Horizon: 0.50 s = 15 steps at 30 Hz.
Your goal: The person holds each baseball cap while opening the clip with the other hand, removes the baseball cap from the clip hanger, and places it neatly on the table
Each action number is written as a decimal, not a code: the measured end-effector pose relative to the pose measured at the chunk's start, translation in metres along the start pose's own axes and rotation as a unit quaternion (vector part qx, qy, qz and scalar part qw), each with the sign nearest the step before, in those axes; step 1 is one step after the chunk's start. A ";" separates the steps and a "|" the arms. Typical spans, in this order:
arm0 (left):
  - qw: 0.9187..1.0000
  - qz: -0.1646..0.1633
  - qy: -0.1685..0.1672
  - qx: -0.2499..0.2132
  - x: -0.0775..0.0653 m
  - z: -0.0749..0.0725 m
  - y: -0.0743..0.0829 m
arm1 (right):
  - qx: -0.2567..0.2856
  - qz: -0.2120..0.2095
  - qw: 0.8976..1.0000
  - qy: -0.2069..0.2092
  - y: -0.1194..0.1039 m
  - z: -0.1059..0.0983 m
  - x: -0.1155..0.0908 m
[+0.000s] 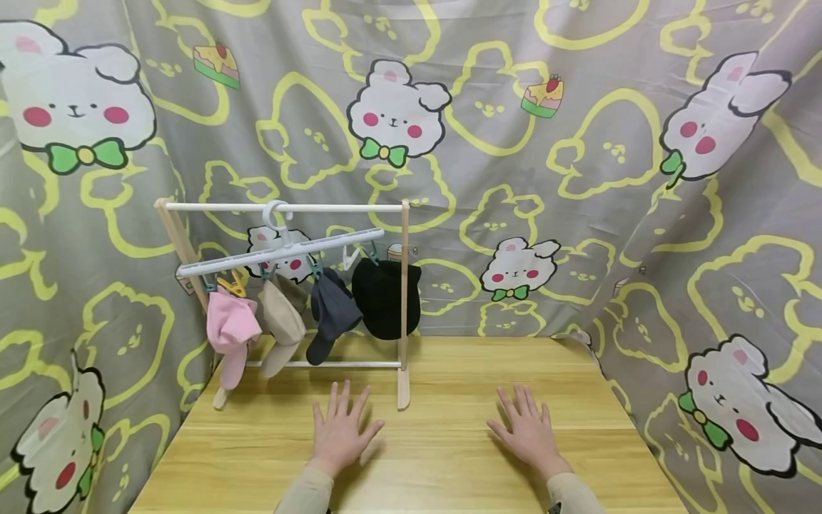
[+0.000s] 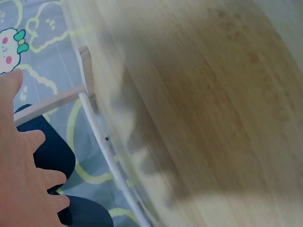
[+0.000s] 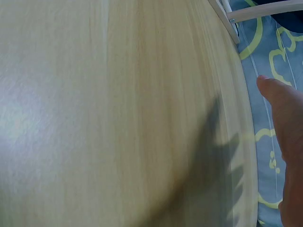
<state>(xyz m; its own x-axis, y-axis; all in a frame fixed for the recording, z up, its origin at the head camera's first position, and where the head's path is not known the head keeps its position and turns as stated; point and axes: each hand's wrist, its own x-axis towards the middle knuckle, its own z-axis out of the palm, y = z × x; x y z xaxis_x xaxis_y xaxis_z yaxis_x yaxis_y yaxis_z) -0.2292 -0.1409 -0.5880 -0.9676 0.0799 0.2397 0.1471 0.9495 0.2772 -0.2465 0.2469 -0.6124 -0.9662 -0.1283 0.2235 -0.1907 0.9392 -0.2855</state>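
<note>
My left hand is spread palm down over the table, in front of the wooden rack, holding nothing. To the right, my right hand is likewise spread with bare fingers. A pale blue clip hanger hooks over the rack's top bar and tilts, its left end lower. From its clips hang a pink cap, a beige cap, a dark blue cap and a black cap. A yellow clip is at the pink cap; a white clip hangs without a cap.
The rack's right post ends in a foot on the wooden table, just beyond my left hand. A low bar joins the rack's sides. Patterned cloth surrounds the table at the back and both sides.
</note>
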 end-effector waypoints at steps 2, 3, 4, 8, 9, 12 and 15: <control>1.000 0.001 0.006 0.001 -0.001 -0.002 -0.002 | 0.001 0.000 1.000 -0.003 -0.001 0.000 0.001; 1.000 0.000 0.006 0.004 -0.002 -0.002 -0.002 | 0.002 -0.001 1.000 -0.003 -0.003 -0.001 0.001; 1.000 0.001 0.010 0.009 -0.002 -0.003 -0.003 | 0.003 -0.002 1.000 -0.005 -0.004 -0.001 0.001; 1.000 0.001 0.025 0.018 -0.004 -0.009 -0.007 | 0.006 -0.006 1.000 -0.010 -0.008 -0.002 0.003; 0.999 0.000 0.026 0.020 -0.004 -0.011 -0.008 | 0.006 -0.007 1.000 -0.010 -0.010 -0.002 0.004; 0.999 -0.005 0.025 0.025 -0.004 -0.016 -0.011 | 0.008 -0.009 1.000 -0.011 -0.013 -0.004 0.005; 0.999 -0.007 0.033 0.027 -0.004 -0.022 -0.013 | 0.010 -0.010 1.000 -0.009 -0.017 -0.006 0.007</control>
<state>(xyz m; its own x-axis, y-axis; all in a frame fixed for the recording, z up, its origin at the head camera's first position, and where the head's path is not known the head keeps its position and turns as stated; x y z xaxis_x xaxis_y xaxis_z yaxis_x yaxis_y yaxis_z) -0.2227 -0.1599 -0.5725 -0.9533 0.0487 0.2980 0.1212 0.9657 0.2299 -0.2493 0.2320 -0.6008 -0.9653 -0.1519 0.2125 -0.2123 0.9301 -0.2998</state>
